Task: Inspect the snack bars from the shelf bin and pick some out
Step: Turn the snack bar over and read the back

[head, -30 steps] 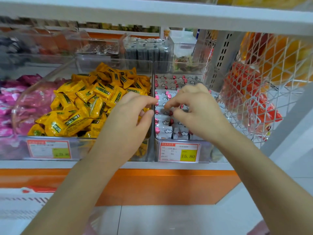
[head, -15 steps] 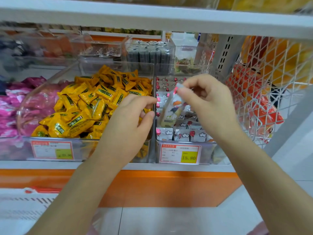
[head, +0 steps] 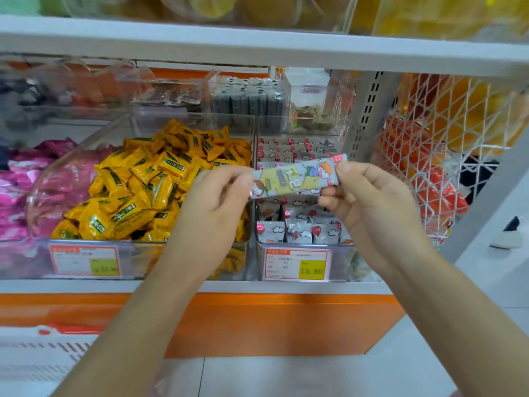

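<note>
A snack bar [head: 294,176] in a pale grey wrapper with cartoon figures and yellow print is held level above the clear shelf bin [head: 340,260]. My left hand [head: 211,207] pinches its left end. Its right end is pinched by my right hand [head: 369,202]. The bin below holds several more bars [head: 300,230] in the same grey wrapper with red balloons, standing on end in rows. A price tag [head: 296,265] reading 15.80 is on the bin's front wall.
To the left stands a clear bin of yellow wrapped snacks [head: 148,184], then pink packets [head: 20,190]. A white wire basket [head: 446,156] with orange bags is at the right. A white shelf board [head: 257,44] runs overhead. A white basket [head: 31,359] sits low left.
My right hand lifted one bar out of the bin and turned it level. My left hand came off the divider and took the bar's left end.
</note>
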Action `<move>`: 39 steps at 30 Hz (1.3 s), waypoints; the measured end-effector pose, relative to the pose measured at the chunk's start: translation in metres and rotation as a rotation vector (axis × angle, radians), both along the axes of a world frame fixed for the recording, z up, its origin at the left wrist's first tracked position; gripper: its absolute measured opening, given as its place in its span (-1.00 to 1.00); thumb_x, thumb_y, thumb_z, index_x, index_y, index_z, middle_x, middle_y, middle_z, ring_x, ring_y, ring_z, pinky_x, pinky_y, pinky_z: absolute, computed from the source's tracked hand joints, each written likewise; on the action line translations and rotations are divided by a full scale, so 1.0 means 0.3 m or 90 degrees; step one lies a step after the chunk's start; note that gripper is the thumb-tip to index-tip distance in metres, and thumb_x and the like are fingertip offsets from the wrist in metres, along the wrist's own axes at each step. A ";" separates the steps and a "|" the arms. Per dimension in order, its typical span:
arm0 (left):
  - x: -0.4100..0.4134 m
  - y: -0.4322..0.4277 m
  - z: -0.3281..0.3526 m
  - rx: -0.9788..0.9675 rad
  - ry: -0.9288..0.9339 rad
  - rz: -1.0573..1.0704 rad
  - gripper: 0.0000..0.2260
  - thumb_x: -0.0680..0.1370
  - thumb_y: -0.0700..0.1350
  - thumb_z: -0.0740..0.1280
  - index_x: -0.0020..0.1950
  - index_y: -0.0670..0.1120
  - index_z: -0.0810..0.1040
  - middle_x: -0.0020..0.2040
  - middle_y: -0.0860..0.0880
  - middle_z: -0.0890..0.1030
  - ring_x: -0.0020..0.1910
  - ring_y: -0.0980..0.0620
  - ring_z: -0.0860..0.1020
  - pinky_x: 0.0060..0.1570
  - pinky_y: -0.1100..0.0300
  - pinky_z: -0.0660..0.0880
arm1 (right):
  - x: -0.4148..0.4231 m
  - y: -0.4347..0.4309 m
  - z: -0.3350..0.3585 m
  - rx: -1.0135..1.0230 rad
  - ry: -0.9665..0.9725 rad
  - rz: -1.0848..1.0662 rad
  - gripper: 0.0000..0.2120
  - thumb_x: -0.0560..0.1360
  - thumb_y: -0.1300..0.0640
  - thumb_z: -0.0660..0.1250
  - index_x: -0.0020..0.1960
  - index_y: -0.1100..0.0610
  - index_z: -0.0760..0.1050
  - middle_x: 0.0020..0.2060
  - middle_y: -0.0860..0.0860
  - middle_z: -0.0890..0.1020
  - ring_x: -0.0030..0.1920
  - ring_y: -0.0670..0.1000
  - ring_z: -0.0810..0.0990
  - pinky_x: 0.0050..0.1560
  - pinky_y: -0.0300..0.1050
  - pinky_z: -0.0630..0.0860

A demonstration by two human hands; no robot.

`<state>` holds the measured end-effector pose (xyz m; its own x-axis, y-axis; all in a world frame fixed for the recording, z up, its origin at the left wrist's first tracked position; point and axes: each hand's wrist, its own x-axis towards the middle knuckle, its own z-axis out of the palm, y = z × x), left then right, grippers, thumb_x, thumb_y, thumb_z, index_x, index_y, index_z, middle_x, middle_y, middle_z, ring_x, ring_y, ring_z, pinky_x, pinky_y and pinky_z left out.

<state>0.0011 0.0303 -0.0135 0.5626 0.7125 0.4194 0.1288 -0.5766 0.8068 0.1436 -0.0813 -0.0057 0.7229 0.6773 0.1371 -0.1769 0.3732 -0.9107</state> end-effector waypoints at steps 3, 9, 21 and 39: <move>0.002 -0.004 0.006 -0.153 -0.080 0.003 -0.80 0.60 0.03 0.10 -0.11 0.12 0.49 -0.39 0.16 0.46 -0.46 0.24 0.38 -0.48 0.40 0.31 | -0.007 -0.014 -0.003 -0.013 0.031 0.073 -0.85 0.38 0.15 0.35 -0.18 0.25 0.51 -0.37 0.07 0.62 -0.38 -0.07 0.61 -0.33 -0.30 0.55; 0.004 -0.007 0.012 -0.221 -0.111 0.043 -0.73 0.62 -0.03 0.07 -0.19 -0.09 0.44 -0.53 0.06 0.43 -0.58 0.16 0.25 -0.61 0.33 0.19 | -0.008 -0.027 -0.002 -0.047 0.035 0.118 -0.89 0.31 0.12 0.37 -0.27 0.17 0.56 -0.49 0.05 0.58 -0.49 -0.08 0.56 -0.46 -0.33 0.51; -0.027 0.002 0.029 -0.493 -0.171 -0.120 -0.76 0.63 -0.10 0.13 -0.24 -0.10 0.35 -0.52 0.05 0.40 -0.60 0.18 0.25 -0.64 0.38 0.21 | 0.037 -0.033 -0.003 -0.057 0.051 0.125 -0.82 0.44 0.40 0.27 0.02 0.26 0.49 -0.48 0.04 0.58 -0.44 -0.04 0.62 -0.44 -0.30 0.55; -0.016 -0.015 0.016 -0.108 -0.062 -0.050 -0.78 0.56 -0.01 0.20 0.18 0.09 0.51 -0.35 0.14 0.50 -0.46 0.25 0.44 -0.42 0.43 0.37 | 0.038 -0.031 -0.014 -0.056 -0.205 0.076 -0.86 0.32 0.21 0.45 -0.32 0.04 0.51 -0.19 -0.10 0.64 -0.15 0.02 0.67 -0.09 -0.08 0.60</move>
